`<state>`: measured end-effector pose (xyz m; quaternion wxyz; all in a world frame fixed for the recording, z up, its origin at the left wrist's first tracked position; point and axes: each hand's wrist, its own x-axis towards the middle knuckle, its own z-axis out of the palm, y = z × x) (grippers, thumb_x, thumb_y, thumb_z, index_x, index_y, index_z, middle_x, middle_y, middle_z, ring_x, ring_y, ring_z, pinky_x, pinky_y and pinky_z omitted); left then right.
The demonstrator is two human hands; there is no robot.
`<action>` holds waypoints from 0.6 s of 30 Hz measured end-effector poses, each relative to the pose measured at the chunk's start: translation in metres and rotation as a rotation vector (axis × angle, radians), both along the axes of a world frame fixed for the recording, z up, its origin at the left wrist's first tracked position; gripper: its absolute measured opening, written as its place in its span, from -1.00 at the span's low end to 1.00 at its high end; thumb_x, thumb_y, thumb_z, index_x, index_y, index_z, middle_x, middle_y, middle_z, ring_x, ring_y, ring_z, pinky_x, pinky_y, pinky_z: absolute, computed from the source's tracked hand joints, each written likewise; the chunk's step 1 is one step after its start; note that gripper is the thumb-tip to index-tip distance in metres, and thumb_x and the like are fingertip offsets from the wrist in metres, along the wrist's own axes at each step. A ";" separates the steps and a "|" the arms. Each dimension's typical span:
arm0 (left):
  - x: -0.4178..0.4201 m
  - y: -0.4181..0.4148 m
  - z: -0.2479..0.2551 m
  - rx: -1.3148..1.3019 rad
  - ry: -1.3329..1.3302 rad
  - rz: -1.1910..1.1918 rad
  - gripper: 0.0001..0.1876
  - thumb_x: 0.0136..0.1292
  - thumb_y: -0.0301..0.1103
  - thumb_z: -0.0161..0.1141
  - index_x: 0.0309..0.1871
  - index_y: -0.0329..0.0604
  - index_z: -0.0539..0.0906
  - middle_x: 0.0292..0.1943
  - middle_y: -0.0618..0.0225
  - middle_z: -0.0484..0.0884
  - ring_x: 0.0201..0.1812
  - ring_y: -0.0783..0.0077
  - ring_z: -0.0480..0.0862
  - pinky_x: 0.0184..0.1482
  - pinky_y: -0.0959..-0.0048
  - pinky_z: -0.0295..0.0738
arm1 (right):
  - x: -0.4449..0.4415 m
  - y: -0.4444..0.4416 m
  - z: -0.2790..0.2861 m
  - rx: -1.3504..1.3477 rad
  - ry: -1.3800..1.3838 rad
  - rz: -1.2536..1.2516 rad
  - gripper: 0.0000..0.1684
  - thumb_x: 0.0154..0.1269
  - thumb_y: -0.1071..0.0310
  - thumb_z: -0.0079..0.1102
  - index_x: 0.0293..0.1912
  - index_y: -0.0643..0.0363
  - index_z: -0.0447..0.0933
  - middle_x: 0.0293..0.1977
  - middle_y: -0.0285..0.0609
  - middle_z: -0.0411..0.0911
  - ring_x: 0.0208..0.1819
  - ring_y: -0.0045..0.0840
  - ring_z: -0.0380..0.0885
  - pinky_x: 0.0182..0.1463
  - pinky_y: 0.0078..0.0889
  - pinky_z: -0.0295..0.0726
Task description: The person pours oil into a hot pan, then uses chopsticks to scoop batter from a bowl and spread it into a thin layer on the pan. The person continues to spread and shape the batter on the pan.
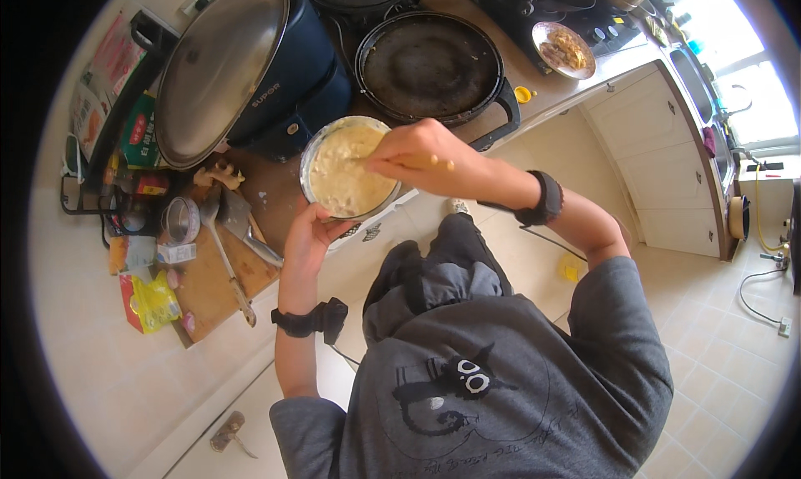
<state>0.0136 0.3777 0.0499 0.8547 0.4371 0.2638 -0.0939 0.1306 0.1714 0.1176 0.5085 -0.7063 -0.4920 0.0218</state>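
Observation:
My left hand (pixel 313 232) grips the lower rim of a round bowl (pixel 305 175) and holds it tilted toward me. Inside is a thick, lumpy, pale yellow batter (pixel 341 166). A pair of wooden chopsticks (pixel 435 161) is held in the fist of my right hand (pixel 416 147), above the bowl's right side; their tips reach into the batter. Just beyond the bowl is a dark round griddle pan (pixel 432 66), its surface bare apart from small crumbs, with its handle (pixel 504 113) toward me.
A blue Supor electric cooker (pixel 269 113) with a metal lid (pixel 222 66) stands left. On the wooden cutting board (pixel 200 304) lie a cleaver (pixel 263 247), a long-handled utensil (pixel 225 263) and ginger (pixel 219 175). A plate of food (pixel 565 50) and yellow cap (pixel 522 95) sit right.

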 end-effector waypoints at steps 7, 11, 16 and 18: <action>0.063 -0.009 0.015 0.061 0.027 -0.023 -0.49 -0.01 -0.53 -0.10 0.11 -0.18 0.24 -0.02 0.18 0.42 -0.12 0.26 0.56 -0.19 0.43 0.62 | 0.005 -0.061 0.020 0.077 -0.272 -0.159 -0.81 0.01 0.48 0.18 -0.29 0.29 0.49 -0.42 -0.06 0.51 -0.44 -0.32 0.52 -0.36 -0.46 0.53; 0.109 -0.021 0.024 0.057 0.058 -0.021 -0.50 -0.01 -0.54 -0.11 0.11 -0.22 0.25 0.01 0.14 0.40 -0.08 0.13 0.54 -0.19 0.44 0.63 | 0.035 -0.083 0.017 0.129 -0.269 -0.273 -0.79 -0.03 0.49 0.23 -0.31 0.29 0.49 -0.44 -0.08 0.51 -0.45 -0.36 0.53 -0.36 -0.49 0.55; 0.162 -0.040 0.034 0.032 0.066 -0.036 -0.54 0.02 -0.56 -0.14 0.08 -0.39 0.25 0.02 0.02 0.40 -0.06 -0.03 0.52 -0.18 0.43 0.63 | 0.078 -0.105 0.003 0.179 -0.214 -0.305 -0.81 -0.03 0.48 0.24 -0.33 0.28 0.50 -0.46 -0.11 0.52 -0.47 -0.40 0.53 -0.39 -0.50 0.55; 0.180 -0.046 0.035 0.084 0.092 -0.053 -0.53 0.01 -0.54 -0.14 0.08 -0.47 0.26 0.03 -0.02 0.40 -0.03 -0.06 0.49 -0.16 0.48 0.62 | 0.097 -0.117 0.001 0.230 -0.200 -0.330 -0.84 -0.01 0.50 0.23 -0.35 0.29 0.52 -0.47 -0.12 0.53 -0.47 -0.41 0.54 -0.40 -0.52 0.56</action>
